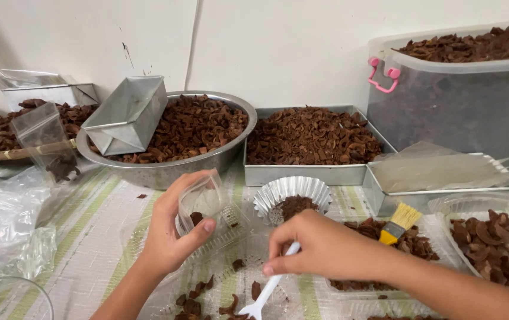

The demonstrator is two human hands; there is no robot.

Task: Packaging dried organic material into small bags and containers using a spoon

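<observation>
- Left hand (168,234): clenched around a small clear plastic bag (201,204), held upright above the tabletop (88,237); a few dark brown pieces lie at the bag's bottom.
- Right hand (319,246): closed on the handle of a white plastic fork (263,293), whose tines point down and toward the person, just below the hand.
- Brown dried pieces (198,299): scattered on a clear plastic sheet beneath both hands, next to the fork tines.
- Fluted foil cup (293,192): just beyond the right hand, holding a small heap of the brown pieces.
- Yellow-bristled brush (399,222): to the right of the right hand, lying on more brown pieces.
- Clear plastic tray (491,237): farther right, filled with larger brown pieces.
- Round metal bowl (207,160): beyond the left hand, heaped with brown pieces, with an upturned rectangular metal tin (127,112) lying in it.
- Rectangular metal tray (302,172): beyond the right hand, full of brown pieces.
- Large translucent tub (456,101): far right, beyond the right hand, with a pink latch and brown pieces on top.
- Second clear bag (44,139): far to the left of the left hand, standing open with dark pieces inside.
- Crumpled clear plastic (11,228): left of the left hand, on the striped cloth.
</observation>
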